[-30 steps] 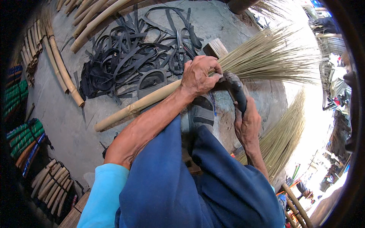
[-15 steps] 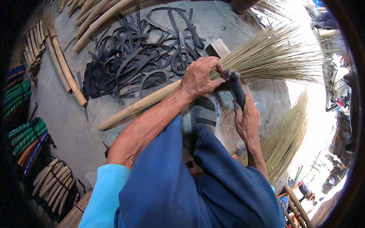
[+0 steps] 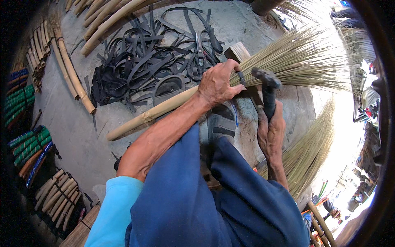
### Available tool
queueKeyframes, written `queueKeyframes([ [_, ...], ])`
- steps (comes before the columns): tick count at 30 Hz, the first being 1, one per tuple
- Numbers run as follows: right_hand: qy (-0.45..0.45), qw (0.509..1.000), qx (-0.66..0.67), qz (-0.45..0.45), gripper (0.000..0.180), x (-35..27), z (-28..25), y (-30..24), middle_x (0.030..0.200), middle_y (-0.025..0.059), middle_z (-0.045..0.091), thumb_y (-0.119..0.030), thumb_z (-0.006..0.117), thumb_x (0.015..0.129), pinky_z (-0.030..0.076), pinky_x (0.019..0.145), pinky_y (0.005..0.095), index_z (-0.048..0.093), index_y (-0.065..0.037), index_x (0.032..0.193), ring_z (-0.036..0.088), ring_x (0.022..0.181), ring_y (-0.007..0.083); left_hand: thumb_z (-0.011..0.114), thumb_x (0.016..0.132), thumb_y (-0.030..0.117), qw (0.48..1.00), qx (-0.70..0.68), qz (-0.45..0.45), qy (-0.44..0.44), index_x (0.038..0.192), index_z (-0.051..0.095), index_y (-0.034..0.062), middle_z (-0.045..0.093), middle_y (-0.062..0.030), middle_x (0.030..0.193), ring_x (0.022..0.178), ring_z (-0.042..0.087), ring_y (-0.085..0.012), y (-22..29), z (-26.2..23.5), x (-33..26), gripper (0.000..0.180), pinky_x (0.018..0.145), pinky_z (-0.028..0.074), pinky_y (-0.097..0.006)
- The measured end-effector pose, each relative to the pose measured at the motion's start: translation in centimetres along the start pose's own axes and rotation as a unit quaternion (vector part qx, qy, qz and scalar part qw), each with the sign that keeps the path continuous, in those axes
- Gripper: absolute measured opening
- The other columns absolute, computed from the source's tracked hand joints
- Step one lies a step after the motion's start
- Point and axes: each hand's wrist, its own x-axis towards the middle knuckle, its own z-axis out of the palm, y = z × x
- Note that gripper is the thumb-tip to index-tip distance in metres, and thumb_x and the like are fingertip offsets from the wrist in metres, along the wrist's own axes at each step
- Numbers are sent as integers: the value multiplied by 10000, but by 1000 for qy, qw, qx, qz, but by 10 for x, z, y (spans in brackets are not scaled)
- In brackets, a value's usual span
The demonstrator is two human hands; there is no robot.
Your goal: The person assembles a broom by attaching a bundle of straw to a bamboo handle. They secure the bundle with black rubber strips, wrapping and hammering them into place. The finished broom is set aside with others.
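My left hand (image 3: 217, 83) is closed round the neck of a broom, where its bamboo handle (image 3: 144, 117) meets the fanned straw bristles (image 3: 294, 59). A dark band (image 3: 242, 78) circles the bristles' base by my left fingertips. In my right hand (image 3: 271, 131) is a hammer (image 3: 269, 92), held by its dark handle with the metal head up, to the right of the band and apart from it. Behind the broom's neck shows a wooden block (image 3: 238, 52). My fingers partly hide the joint between handle and straw.
Tangled black strips (image 3: 135, 61) cover the floor beyond my left arm, with scissors (image 3: 199, 45) among them. Loose straw (image 3: 310, 152) lies at the right. Bamboo poles (image 3: 68, 70) and bundled sticks (image 3: 59, 193) line the left side. My sandalled foot (image 3: 221, 123) is below the broom.
The hammer has moved away from the band, to the right, together with my right hand. My left hand keeps its hold on the broom, almost unmoved.
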Motion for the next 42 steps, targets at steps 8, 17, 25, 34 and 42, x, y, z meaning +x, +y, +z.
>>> queueKeyframes([
  [8,-101,992,-69,0,238,8,-5,0,1009,279,685,-105,683,1083,549,800,473,575,-41,1284,700,916,492,959,807,347,999,23,-23,-4,1265,546,84,723,-235,1032,998,737,-461,-2,2,-2,671,876,591,-571],
  [17,-84,990,-115,-11,459,10,-3,-4,1072,305,714,0,671,986,563,834,571,544,-43,1424,693,977,560,945,837,384,999,12,-35,-22,1306,547,98,777,-208,1122,1054,769,-473,-3,0,2,679,880,621,-547],
  [25,57,991,17,-117,409,-4,-12,-11,1045,296,708,-47,677,1048,566,804,512,555,-42,1438,710,914,529,928,828,343,999,6,-26,-20,1269,525,76,760,-249,1033,962,767,-486,-4,0,1,655,812,611,-579],
  [34,-68,993,-79,-63,256,-13,16,53,928,325,662,-119,664,1066,515,738,569,572,-25,1286,668,877,561,913,832,335,999,19,-33,-18,1292,521,86,766,-240,1043,1005,761,-492,3,-6,-5,654,871,608,-572],
  [42,-110,957,-20,267,456,-166,29,144,1080,284,737,-388,731,1061,556,855,510,649,-9,1300,728,990,440,918,845,353,999,3,-45,-20,1319,542,111,761,-241,1107,1045,754,-491,-1,-6,-2,652,887,608,-563],
])
